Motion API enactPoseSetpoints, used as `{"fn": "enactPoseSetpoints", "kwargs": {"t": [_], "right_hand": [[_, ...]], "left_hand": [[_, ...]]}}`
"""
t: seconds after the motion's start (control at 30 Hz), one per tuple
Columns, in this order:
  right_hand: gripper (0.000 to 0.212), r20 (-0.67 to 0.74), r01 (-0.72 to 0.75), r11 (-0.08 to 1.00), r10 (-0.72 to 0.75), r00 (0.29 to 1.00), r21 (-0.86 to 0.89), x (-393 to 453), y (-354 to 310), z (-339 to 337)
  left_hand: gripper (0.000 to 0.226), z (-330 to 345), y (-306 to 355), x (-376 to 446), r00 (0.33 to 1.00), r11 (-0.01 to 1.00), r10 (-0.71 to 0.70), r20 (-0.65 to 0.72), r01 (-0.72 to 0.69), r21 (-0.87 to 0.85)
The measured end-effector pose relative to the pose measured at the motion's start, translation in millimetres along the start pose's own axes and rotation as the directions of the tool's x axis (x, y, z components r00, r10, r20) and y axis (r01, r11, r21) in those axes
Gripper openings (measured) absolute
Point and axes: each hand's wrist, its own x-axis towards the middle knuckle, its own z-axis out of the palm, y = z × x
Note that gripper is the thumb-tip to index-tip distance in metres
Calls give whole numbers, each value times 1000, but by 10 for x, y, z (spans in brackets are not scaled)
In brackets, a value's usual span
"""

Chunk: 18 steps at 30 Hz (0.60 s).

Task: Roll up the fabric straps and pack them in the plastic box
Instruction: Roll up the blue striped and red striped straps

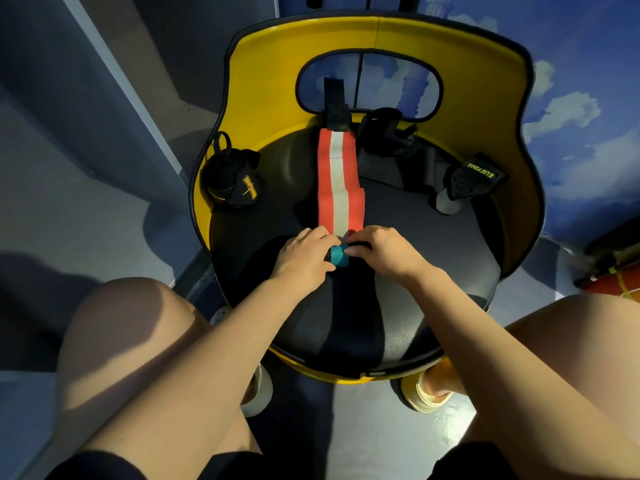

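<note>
One orange-and-white strap [337,181] lies flat along the middle of the black seat [433,289], running toward twelve o'clock, its near end turned into a small teal roll [339,258]. The left hand [304,258] and right hand [384,252], two in all, pinch that roll from nine and three o'clock. Three black straps lie around: one bundle [230,180] at ten, one [381,131] at one, one lettered [476,178] at two.

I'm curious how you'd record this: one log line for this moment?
step: rolling | left hand and right hand: pinch teal rolled end of orange-white strap | rest: flat on chair seat
</note>
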Motion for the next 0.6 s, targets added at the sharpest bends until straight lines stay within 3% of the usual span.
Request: {"fn": "enactPoseSetpoints", "kwargs": {"t": [0.17,0.23,0.37,0.6], "right_hand": [[32,-221,184,970,-217,951,-160,-56,42,120],[42,-198,221,948,-268,943,-230,-101,88,161],[58,-155,189,956,-227,961,-226,-92,119,198],[58,-72,142,981,-152,986,-131,3,119,91]], "left_hand": [[51,-172,-10,220,987,995,-67,143,77,-62],[50,-200,-39,284,979,991,-67,190,88,-102],[51,-213,-79,358,968,987,-60,243,94,-129],[59,-112,-66,222,994,998,30,105,-36,56]]}}
